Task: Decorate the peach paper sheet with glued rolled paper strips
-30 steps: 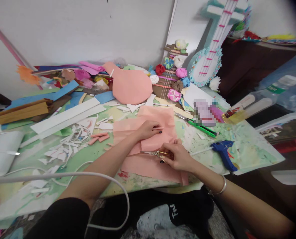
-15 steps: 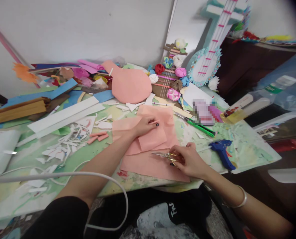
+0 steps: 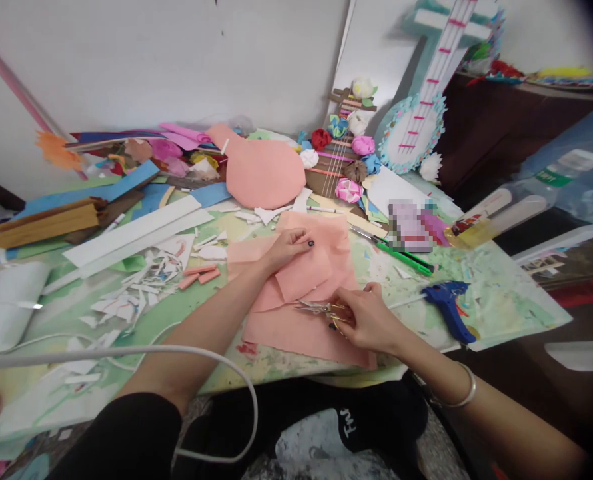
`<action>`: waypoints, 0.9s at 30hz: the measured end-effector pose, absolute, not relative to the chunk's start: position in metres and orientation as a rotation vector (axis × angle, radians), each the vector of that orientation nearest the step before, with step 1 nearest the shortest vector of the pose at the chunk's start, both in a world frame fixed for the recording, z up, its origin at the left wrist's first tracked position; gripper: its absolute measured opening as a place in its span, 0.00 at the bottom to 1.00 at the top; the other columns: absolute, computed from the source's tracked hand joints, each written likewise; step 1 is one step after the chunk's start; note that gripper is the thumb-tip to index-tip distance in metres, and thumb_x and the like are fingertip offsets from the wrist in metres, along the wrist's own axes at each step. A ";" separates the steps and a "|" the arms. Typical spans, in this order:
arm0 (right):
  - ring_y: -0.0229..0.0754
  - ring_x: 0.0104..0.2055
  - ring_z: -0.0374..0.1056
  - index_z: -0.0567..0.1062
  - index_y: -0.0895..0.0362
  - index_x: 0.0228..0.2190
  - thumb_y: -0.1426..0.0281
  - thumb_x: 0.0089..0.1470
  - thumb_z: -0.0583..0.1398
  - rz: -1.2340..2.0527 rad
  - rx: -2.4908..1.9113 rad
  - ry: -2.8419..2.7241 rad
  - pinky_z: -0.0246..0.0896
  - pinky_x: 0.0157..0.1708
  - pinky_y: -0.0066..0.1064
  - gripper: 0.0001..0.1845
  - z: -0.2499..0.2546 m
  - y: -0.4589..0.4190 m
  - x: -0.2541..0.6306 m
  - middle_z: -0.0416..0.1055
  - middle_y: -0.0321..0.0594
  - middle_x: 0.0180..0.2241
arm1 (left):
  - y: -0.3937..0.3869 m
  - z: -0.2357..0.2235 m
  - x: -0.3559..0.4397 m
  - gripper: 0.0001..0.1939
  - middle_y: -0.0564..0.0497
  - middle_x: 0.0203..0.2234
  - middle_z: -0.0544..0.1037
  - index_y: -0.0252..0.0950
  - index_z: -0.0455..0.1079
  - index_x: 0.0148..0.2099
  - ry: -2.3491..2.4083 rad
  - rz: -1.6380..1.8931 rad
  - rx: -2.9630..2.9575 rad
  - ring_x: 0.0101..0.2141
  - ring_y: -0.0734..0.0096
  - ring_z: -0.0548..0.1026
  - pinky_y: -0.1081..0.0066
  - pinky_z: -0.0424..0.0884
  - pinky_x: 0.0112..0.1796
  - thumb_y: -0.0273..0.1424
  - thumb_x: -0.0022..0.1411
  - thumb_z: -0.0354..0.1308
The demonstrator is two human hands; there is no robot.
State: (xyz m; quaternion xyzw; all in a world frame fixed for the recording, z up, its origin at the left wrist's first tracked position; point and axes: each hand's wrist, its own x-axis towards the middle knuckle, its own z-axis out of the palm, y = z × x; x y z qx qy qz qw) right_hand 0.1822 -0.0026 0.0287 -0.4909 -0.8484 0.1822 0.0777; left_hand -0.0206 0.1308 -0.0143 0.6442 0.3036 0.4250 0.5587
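My left hand point(image 3: 287, 250) is closed, thumb and fingers pinching the upper part of a small piece of salmon-pink crepe paper point(image 3: 304, 279). Under it, larger pink sheets point(image 3: 306, 333) overlap on the table. In my right hand point(image 3: 369, 317) is a small pair of gold-handled scissors point(image 3: 319, 307), fingers through the loops. The blades point left, slightly apart, just below the lower edge of the held piece. Whether they touch the paper I cannot tell.
Right of the sheets lie a green utility knife point(image 3: 404, 258) and a blue glue gun point(image 3: 449, 310). White paper scraps point(image 3: 121, 300) and short pink rolls point(image 3: 199, 275) lie left. Behind stands a pink lute-shaped cutout point(image 3: 266, 172). A white cable point(image 3: 211, 357) crosses my left forearm.
My right hand has moved a little left with the scissors, bringing the blades closer to the held paper's lower edge. My left hand keeps its pinch, shifted only slightly.
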 end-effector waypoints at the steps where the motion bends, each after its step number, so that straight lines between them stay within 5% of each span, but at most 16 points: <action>1: 0.42 0.30 0.66 0.67 0.57 0.32 0.68 0.49 0.57 0.553 -1.462 -2.543 0.38 0.37 0.35 0.07 0.028 -0.002 0.179 0.74 0.38 0.28 | 0.131 -0.015 -0.020 0.18 0.55 0.23 0.65 0.33 0.63 0.29 0.712 1.003 1.513 0.24 0.76 0.63 0.76 0.57 0.27 0.43 0.52 0.61; 27: 0.38 0.28 0.65 0.72 0.58 0.34 0.71 0.52 0.59 0.696 -1.334 -2.477 0.42 0.39 0.35 0.05 0.022 -0.010 0.160 0.74 0.34 0.27 | 0.125 -0.007 -0.018 0.19 0.57 0.21 0.64 0.33 0.61 0.24 0.749 1.010 1.403 0.23 0.77 0.62 0.77 0.57 0.25 0.40 0.49 0.66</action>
